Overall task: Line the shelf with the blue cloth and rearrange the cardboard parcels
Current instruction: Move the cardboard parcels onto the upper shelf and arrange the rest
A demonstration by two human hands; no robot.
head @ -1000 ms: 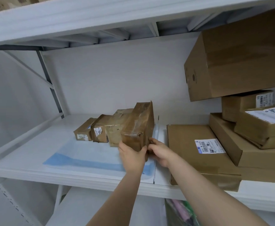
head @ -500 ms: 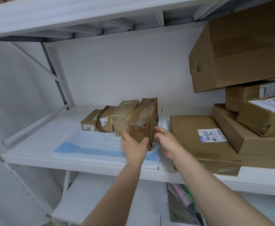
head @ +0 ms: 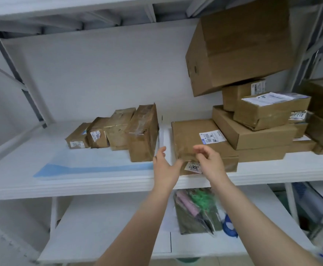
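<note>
Judging by hand placement, the step in hand was lifting the flat parcel (head: 193, 139) off the right half of the shelf (head: 99, 187) to join the row.

Both hands were empty. The left hand (head: 165, 167) hovered in the gap between the tallest parcel (head: 144, 135) and the flat one, fingers relaxed and spread. Its thumb was at the flat parcel's near-left corner; contact unclear. The right hand (head: 209, 162) sat over the near edge, fingers loosely curled and apart, gripping nothing. It was blurred, so I couldn't tell if it touched.

The blue cloth (head: 91, 166) lay flat on the left half of the shelf. Four parcels stood in a row on its back part, shortest at left, tallest at right, side by side.

Notes for doing it well:
- The flat parcel rested on another with a "300" sticker (head: 193, 167). Grip the top one only, by both side edges, and lift, don't drag.
- Its far-right edge met the stack (head: 252, 135) carrying the tilted big carton (head: 237, 45); beside or under, couldn't tell. The stack looked unstable, so pull straight forward with no sideways nudge.
- Cloth space right of the tallest parcel looked tight. The parcel probably needs standing on edge, set down without rucking the cloth.
</note>
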